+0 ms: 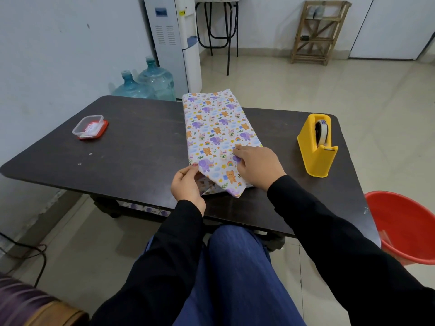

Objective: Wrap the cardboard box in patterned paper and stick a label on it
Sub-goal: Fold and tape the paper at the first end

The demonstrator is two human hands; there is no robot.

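The box is fully covered by white patterned paper (pixel 216 128) with purple elephants and orange bears; no cardboard shows. It lies lengthwise across the middle of the dark table (pixel 141 147). At its near end the paper is folded into a pointed flap. My left hand (pixel 187 184) pinches the left fold of that end between thumb and fingers. My right hand (pixel 257 167) presses flat on top of the near right corner, fingers spread on the paper.
A yellow tape dispenser (pixel 317 147) stands right of the package. A small clear tub with a red lid (pixel 90 127) sits at the table's left. A red bucket (pixel 404 227) stands on the floor by the table's right end. Water bottles (pixel 146 83) are behind the table.
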